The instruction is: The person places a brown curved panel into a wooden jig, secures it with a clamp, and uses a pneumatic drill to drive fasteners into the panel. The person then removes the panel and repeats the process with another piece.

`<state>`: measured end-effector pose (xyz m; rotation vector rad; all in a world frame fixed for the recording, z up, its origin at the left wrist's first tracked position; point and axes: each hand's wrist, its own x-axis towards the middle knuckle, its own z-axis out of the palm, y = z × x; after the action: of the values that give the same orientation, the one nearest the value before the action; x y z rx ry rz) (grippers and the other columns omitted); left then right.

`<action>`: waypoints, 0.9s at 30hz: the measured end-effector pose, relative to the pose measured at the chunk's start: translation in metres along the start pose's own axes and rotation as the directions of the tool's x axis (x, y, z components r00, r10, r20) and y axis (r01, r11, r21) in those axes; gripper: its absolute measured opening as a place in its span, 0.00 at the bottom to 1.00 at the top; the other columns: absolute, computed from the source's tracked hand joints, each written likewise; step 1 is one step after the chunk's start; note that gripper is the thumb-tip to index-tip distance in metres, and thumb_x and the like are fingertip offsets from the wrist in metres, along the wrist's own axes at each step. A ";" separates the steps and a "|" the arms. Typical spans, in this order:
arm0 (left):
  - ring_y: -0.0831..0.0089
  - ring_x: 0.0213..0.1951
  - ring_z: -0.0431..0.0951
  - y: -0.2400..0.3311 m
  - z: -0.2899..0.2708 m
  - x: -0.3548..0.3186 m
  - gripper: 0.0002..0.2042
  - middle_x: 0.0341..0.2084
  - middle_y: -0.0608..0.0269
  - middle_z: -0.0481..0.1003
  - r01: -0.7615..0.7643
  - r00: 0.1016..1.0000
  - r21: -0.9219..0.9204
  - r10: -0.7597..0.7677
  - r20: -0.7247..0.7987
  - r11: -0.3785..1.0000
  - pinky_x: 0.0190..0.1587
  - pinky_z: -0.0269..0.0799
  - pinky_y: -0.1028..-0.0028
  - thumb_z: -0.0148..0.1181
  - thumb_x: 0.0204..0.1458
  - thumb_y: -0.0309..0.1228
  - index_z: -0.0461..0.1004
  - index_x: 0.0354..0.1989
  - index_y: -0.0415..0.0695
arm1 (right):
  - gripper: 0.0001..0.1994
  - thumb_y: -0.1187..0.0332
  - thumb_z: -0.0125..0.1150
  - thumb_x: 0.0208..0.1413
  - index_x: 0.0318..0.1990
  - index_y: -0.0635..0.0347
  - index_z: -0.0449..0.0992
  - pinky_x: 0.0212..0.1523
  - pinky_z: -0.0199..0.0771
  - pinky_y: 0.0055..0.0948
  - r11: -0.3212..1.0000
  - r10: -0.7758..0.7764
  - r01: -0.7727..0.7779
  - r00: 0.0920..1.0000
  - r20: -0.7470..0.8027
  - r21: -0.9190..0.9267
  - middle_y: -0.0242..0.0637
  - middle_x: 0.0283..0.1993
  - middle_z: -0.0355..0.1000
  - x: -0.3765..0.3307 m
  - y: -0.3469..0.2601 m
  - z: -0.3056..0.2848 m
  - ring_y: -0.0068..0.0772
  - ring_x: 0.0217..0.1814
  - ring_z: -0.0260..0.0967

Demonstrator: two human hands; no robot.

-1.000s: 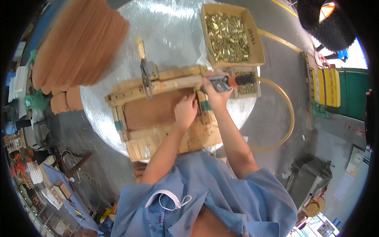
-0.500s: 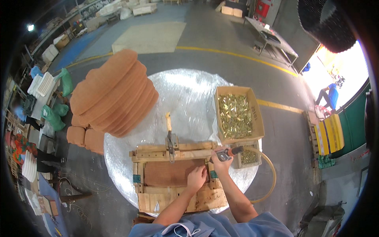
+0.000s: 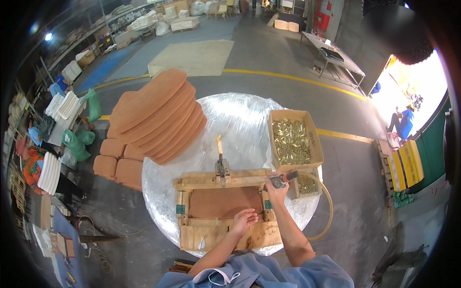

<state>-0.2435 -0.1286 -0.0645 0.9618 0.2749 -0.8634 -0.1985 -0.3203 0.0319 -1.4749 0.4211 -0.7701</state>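
Note:
My right hand (image 3: pixel 276 193) is wrapped round a dark air-powered hand tool (image 3: pixel 277 181), at the far right corner of a wooden clamping frame (image 3: pixel 230 234). A yellowish hose (image 3: pixel 331 204) runs from the tool. My left hand (image 3: pixel 245 222) hovers over the near rail with its fingers stretched out, holding nothing. Inside the frame lies a flat brown fabric-covered cushion (image 3: pixel 224 200). A toggle clamp (image 3: pixel 221 166) with a yellow handle stands up on the far rail. The tool's tip is hidden by my hand.
The frame sits on a round table in clear film (image 3: pixel 237 113). Brown cushions (image 3: pixel 158 120) are stacked at the left. A carton of metal clips (image 3: pixel 294 144) and a smaller box of clips (image 3: pixel 306 186) stand at the right. People (image 3: pixel 38 168) are at the far left.
The left hand has drawn back from the cushion's right end toward the near rail, and its fingers have straightened. The right hand keeps the tool at the same corner. The view has shifted.

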 end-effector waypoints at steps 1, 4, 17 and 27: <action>0.60 0.50 0.84 0.002 -0.005 -0.011 0.14 0.50 0.48 0.81 0.021 1.000 -0.043 -0.020 0.007 0.999 0.57 0.83 0.64 0.53 0.70 0.24 0.74 0.60 0.34 | 0.12 0.79 0.72 0.55 0.44 0.63 0.77 0.46 0.75 0.26 1.000 0.007 -0.006 1.000 -0.022 0.015 0.30 0.41 0.78 -0.004 -0.002 0.000 0.20 0.42 0.74; 0.56 0.59 0.80 0.021 -0.021 -0.041 0.18 0.59 0.45 0.77 0.070 0.997 -0.125 -0.066 0.038 0.990 0.65 0.78 0.62 0.50 0.70 0.23 0.69 0.66 0.34 | 0.10 0.79 0.71 0.55 0.43 0.62 0.79 0.45 0.75 0.26 0.999 0.008 -0.003 0.993 -0.116 0.048 0.30 0.40 0.78 -0.016 -0.018 0.012 0.21 0.41 0.74; 0.57 0.68 0.73 0.095 -0.128 -0.121 0.21 0.65 0.48 0.73 0.151 0.981 -0.242 -0.114 0.158 0.958 0.71 0.71 0.57 0.42 0.76 0.34 0.64 0.73 0.40 | 0.17 0.81 0.62 0.56 0.53 0.61 0.69 0.48 0.84 0.43 0.863 0.247 -0.072 0.924 -0.293 0.501 0.45 0.45 0.75 -0.211 -0.133 0.074 0.40 0.42 0.77; 0.61 0.61 0.79 0.145 -0.191 -0.141 0.21 0.58 0.52 0.79 0.214 0.924 -0.048 -0.186 0.335 0.976 0.64 0.77 0.64 0.45 0.76 0.40 0.69 0.68 0.39 | 0.16 0.79 0.61 0.58 0.53 0.60 0.69 0.51 0.83 0.45 0.860 0.237 -0.058 0.926 -0.295 0.506 0.44 0.47 0.74 -0.277 -0.144 0.170 0.40 0.43 0.76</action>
<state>-0.1963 0.1395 -0.0064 0.7037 0.1209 -1.1759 -0.3054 0.0031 0.1323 -0.8153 0.5544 -0.9357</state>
